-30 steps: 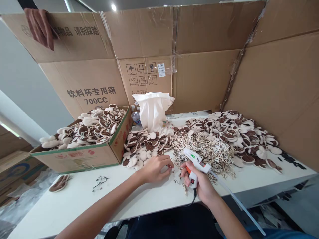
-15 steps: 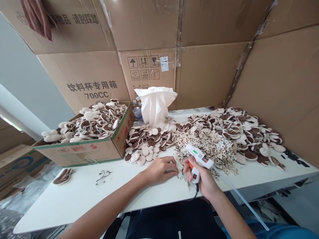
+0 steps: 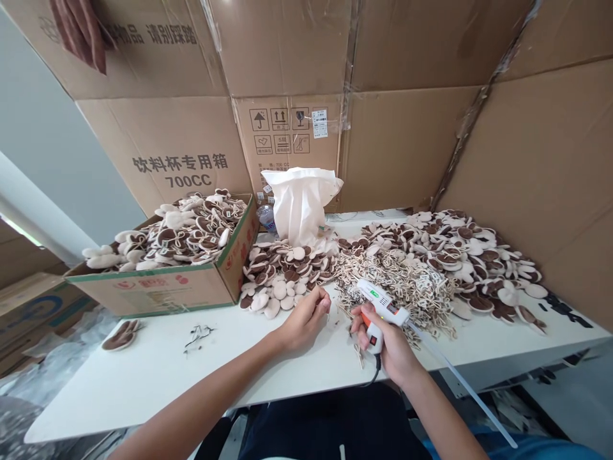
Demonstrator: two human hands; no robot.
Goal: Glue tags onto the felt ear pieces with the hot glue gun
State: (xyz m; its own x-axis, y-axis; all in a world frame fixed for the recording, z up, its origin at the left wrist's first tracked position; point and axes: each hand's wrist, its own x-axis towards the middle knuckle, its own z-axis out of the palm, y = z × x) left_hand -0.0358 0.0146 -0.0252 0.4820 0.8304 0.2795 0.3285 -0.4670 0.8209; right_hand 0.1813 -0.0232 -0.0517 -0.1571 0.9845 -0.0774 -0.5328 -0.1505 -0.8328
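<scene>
My right hand (image 3: 395, 345) is wrapped round the grip of a white hot glue gun (image 3: 380, 303) with an orange trigger. A long translucent glue stick (image 3: 472, 390) trails from its rear, and the nozzle points up and to the left. My left hand (image 3: 306, 319) rests on the table with its fingers curled in; whether anything is inside them is hidden. Just beyond it lie brown and cream plush discs (image 3: 280, 291). Behind the glue gun is a heap of thin beige cord loops (image 3: 397, 275).
A cardboard box (image 3: 167, 297) full of bunny-shaped plush pieces stands at the left. More plush pieces (image 3: 460, 243) are piled at the right. One piece (image 3: 121, 335) and dark scraps (image 3: 196, 337) lie on the white table (image 3: 191, 383). A white tissue pack (image 3: 301, 204) stands at the back.
My left hand has drawn back a little to the left and turned, its fingers now curled upward instead of lying down toward the table. The glue gun stays nearly where it was.
</scene>
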